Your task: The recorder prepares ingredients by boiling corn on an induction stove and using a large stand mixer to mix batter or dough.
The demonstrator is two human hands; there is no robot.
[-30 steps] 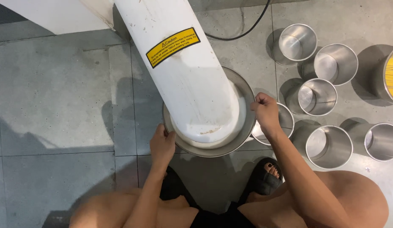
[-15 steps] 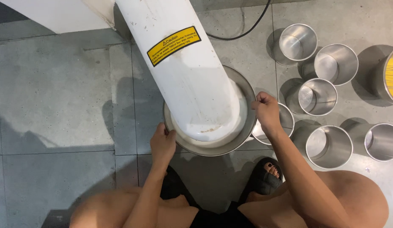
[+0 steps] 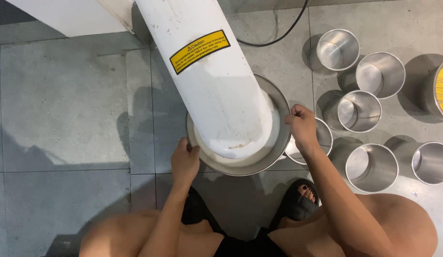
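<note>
a wide metal bowl (image 3: 278, 159) sits on the grey tile floor (image 3: 64, 109) under the mouth of a white chute (image 3: 216, 85) — pale contents inside. the left hand (image 3: 184, 161) clasps the near-left rim, thumb over the edge, fingers curled beneath. the right hand (image 3: 302, 127) grips the right rim, fingers bent over the edge. to the right stand several empty steel cups (image 3: 371, 164); a black sandal (image 3: 300, 202) lies near.

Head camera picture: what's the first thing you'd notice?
A fat white tube with a yellow sticker slants down into a big metal bowl on the floor. The left hand and right hand grip the bowl's rim. Shiny empty metal cups cluster at right.
</note>
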